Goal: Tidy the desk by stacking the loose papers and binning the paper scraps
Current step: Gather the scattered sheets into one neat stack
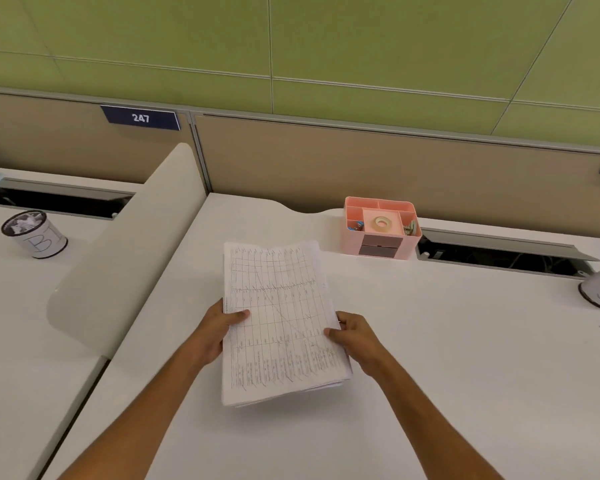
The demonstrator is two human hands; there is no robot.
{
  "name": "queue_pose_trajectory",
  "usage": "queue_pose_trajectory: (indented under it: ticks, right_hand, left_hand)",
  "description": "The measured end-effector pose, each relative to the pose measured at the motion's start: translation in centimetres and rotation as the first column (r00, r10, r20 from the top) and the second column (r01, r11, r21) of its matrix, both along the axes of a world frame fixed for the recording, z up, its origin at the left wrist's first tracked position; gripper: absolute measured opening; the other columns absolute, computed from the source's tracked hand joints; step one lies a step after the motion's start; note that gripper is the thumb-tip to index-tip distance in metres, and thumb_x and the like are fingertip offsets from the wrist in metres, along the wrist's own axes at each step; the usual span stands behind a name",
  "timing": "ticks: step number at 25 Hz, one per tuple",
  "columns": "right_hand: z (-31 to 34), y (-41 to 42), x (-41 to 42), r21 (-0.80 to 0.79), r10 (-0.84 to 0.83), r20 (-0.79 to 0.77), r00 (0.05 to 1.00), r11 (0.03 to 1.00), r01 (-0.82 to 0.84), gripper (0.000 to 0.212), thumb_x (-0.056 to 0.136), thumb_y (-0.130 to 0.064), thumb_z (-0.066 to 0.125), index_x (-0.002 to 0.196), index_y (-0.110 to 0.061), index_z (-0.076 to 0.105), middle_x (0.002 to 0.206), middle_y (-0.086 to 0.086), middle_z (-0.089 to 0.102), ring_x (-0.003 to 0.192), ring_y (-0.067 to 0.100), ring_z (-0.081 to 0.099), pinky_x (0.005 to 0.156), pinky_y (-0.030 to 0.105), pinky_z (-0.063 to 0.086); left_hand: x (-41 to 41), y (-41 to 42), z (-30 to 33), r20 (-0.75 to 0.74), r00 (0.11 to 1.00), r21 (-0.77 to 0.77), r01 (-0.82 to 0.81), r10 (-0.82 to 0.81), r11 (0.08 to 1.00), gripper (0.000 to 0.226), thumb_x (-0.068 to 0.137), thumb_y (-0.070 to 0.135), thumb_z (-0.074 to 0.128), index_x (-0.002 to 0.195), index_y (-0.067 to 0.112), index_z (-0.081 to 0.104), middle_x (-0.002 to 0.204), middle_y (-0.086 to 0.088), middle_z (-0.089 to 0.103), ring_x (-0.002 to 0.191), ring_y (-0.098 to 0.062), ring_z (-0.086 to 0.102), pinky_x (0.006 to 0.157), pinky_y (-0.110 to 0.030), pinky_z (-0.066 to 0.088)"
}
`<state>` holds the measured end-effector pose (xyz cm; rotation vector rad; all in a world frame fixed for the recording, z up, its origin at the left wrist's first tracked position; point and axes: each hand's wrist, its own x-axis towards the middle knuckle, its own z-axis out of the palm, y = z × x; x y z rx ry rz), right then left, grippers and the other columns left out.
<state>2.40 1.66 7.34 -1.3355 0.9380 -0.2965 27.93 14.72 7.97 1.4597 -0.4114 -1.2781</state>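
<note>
Both hands, L & R, grip paper stack above desk.

Even, soft overhead light, moderately bright, no hard glare. White bench slightly washed out but not clipped. Faint soft shadow under the paper stack, toward its near edge. Wide-angle distortion: partition lines bow and tilt toward the frame edges. Overall soft, compression smear; table print on the top sheet unreadable, corners mushier.
</note>
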Motion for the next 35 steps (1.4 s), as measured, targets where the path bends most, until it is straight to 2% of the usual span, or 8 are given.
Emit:
queue_pose_trajectory:
  ticks: [4,8,11,19,22,27,32,35]
  right_hand:
    - [-2.6,1.7,4.2,0.060,-0.134,0.034,0.990,0.990,0.131,0.023,0.093,-0.001,0.055,0.111,-0.010,0.066,0.116,0.008,0.070,0.100,0.025,0.070,0.088,0.046,0.057]
    - [-3.6,2.8,8.0,0.091,-0.211,0.088,0.974,0.975,0.203,0.023,0.095,-0.001,0.054,0.108,-0.015,0.066,0.116,0.004,0.070,0.101,0.026,0.069,0.086,0.044,0.058]
    - [-4.4,3.0,11.1,0.104,-0.231,0.103,0.967,0.970,0.221,0.024,0.095,0.000,0.053,0.110,-0.013,0.065,0.115,0.003,0.070,0.102,0.024,0.069,0.084,0.041,0.059]
    - [-6.7,4.0,17.8,0.128,-0.248,0.076,0.966,0.963,0.237,0.024,0.093,-0.003,0.055,0.108,-0.019,0.066,0.113,-0.001,0.071,0.102,0.021,0.069,0.086,0.045,0.058]
    - [-7.3,4.8,19.4,0.134,-0.261,0.062,0.963,0.959,0.251,0.022,0.092,-0.003,0.056,0.105,-0.019,0.066,0.112,-0.002,0.071,0.100,0.020,0.069,0.086,0.045,0.058]
    - [-7.4,5.9,21.0,0.111,-0.260,0.007,0.966,0.960,0.258,0.022,0.093,-0.005,0.056,0.107,-0.020,0.063,0.112,-0.001,0.068,0.102,0.022,0.067,0.088,0.041,0.057]
    - [-7.6,5.8,22.2,0.066,-0.210,-0.161,0.964,0.973,0.222,0.023,0.092,-0.011,0.058,0.114,-0.016,0.062,0.117,0.002,0.067,0.103,0.024,0.066,0.090,0.041,0.056]
    - [-7.2,5.4,22.2,0.076,-0.114,-0.244,0.963,0.988,0.136,0.023,0.093,-0.017,0.058,0.116,-0.016,0.060,0.121,0.004,0.066,0.103,0.025,0.066,0.089,0.042,0.057]
  left_hand:
    - [3.3,0.8,0.1,0.063,0.996,0.069,-0.062,0.057,0.996,0.042,0.092,0.007,0.061,0.132,0.015,0.051,0.124,-0.008,0.065,0.106,-0.029,0.067,0.081,-0.046,0.057]
    - [5.2,1.6,-0.3,0.283,0.959,0.195,-0.044,-0.013,0.980,0.043,0.097,0.013,0.056,0.136,0.023,0.042,0.123,0.001,0.058,0.106,-0.020,0.061,0.086,-0.038,0.051]
    - [7.0,2.5,-0.8,0.387,0.921,0.269,-0.067,-0.044,0.961,0.043,0.098,0.019,0.054,0.139,0.021,0.041,0.126,0.001,0.056,0.113,-0.022,0.058,0.095,-0.038,0.049]
    - [12.0,4.2,-1.6,0.628,0.768,0.429,-0.205,-0.128,0.880,0.034,0.097,0.020,0.050,0.129,0.012,0.055,0.123,-0.007,0.062,0.105,-0.025,0.059,0.094,-0.035,0.047]
    - [12.6,4.3,-1.6,0.713,0.694,0.422,-0.307,-0.103,0.853,0.038,0.098,0.017,0.048,0.134,0.006,0.052,0.131,-0.014,0.059,0.116,-0.032,0.055,0.099,-0.034,0.040]
    - [13.1,4.5,-1.9,0.733,0.658,0.477,-0.320,-0.170,0.818,0.039,0.098,0.016,0.046,0.136,0.004,0.050,0.137,-0.016,0.055,0.123,-0.035,0.051,0.103,-0.037,0.039]
    - [13.6,4.5,-2.9,0.660,0.710,0.570,-0.259,-0.246,0.780,0.038,0.094,0.016,0.048,0.130,0.005,0.050,0.132,-0.014,0.057,0.117,-0.032,0.054,0.097,-0.036,0.044]
    - [13.6,4.4,-3.7,0.678,0.677,0.593,-0.273,-0.287,0.758,0.033,0.088,0.015,0.049,0.119,0.005,0.053,0.122,-0.013,0.058,0.107,-0.031,0.057,0.095,-0.044,0.048]
